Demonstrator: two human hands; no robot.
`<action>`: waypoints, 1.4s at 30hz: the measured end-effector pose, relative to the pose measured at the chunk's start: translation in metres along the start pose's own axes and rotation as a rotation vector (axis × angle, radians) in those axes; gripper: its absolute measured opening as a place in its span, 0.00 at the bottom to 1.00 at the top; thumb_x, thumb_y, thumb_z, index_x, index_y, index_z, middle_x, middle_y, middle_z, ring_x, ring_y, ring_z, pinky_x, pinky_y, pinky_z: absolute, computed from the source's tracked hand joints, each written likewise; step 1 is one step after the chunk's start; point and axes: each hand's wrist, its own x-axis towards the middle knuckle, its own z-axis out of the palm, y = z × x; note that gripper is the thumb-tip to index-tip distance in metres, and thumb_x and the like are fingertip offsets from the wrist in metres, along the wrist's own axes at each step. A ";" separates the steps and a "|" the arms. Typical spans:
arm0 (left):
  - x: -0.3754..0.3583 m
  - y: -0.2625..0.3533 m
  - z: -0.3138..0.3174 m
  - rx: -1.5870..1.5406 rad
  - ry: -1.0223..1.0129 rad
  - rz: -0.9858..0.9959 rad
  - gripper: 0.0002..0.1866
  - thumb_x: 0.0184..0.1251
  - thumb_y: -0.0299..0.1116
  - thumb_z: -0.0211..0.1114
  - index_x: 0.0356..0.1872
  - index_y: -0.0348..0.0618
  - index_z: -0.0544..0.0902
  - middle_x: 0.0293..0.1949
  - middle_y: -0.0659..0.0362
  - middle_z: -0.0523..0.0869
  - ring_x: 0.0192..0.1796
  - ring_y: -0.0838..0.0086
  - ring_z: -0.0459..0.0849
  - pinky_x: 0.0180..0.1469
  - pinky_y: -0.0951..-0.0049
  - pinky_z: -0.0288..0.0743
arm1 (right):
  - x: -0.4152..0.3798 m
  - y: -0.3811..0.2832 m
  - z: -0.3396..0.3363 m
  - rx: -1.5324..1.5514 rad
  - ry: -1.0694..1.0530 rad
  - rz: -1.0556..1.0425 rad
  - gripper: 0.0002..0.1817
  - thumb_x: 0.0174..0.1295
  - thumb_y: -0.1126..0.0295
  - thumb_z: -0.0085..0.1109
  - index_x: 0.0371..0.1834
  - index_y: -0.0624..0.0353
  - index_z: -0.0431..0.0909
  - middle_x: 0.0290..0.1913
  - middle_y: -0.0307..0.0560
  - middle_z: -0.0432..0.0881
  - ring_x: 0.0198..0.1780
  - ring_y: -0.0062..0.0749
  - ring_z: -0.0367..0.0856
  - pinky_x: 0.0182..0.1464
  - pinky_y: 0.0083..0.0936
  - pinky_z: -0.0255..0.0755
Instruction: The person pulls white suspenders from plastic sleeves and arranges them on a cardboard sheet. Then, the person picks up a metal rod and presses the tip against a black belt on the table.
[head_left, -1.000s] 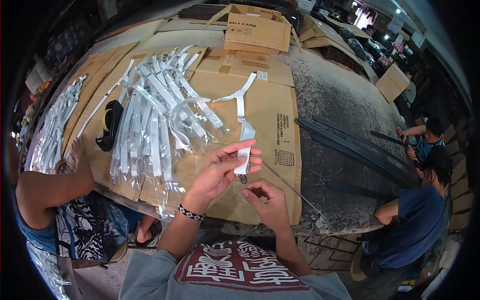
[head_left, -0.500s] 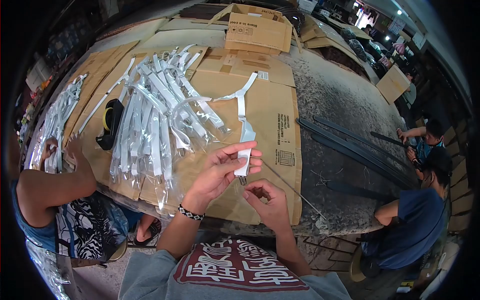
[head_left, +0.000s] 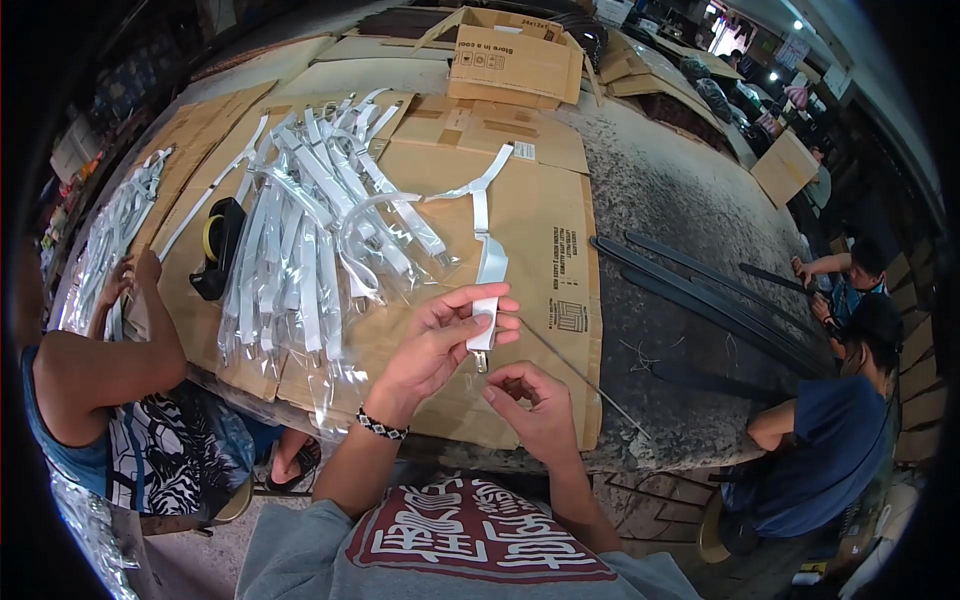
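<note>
My left hand (head_left: 440, 340), with a patterned bracelet at its wrist, holds the end of a white elastic strap (head_left: 492, 262) between thumb and fingers. A metal clip (head_left: 481, 361) hangs from that end. The strap runs up over the cardboard (head_left: 540, 200) to a Y-shaped joint and on towards the pile at the left. Just right of the clip is my right hand (head_left: 532, 400), its thumb and index finger curved towards each other with a gap between the tips. Nothing can be made out in it. Several white straps in clear plastic (head_left: 300, 230) lie in a pile at the left.
A black and yellow tape dispenser (head_left: 218, 248) stands left of the pile. Dark strips (head_left: 700, 300) and a thin rod (head_left: 590, 380) lie at the right. An open box (head_left: 515, 65) is at the back. A co-worker handles straps at the left; other people sit at the right.
The metal clip has turned and sits slightly higher. My right hand has shifted a little, its fingers a bit further from the clip. The left co-worker's hands have moved up.
</note>
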 end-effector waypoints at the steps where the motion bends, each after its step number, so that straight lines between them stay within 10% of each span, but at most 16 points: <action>1: 0.000 0.000 0.000 -0.001 0.001 -0.001 0.20 0.77 0.18 0.57 0.68 0.31 0.76 0.59 0.46 0.85 0.57 0.65 0.88 0.65 0.62 0.84 | 0.000 0.000 0.000 0.002 0.001 -0.001 0.09 0.65 0.79 0.69 0.47 0.64 0.83 0.41 0.39 0.86 0.40 0.18 0.82 0.45 0.18 0.75; 42: -0.008 -0.017 -0.001 0.038 0.111 -0.037 0.18 0.79 0.24 0.58 0.67 0.39 0.75 0.61 0.44 0.84 0.61 0.61 0.86 0.61 0.64 0.83 | 0.000 0.009 0.017 0.274 0.156 0.139 0.11 0.73 0.73 0.63 0.54 0.66 0.80 0.44 0.46 0.89 0.39 0.23 0.87 0.37 0.17 0.75</action>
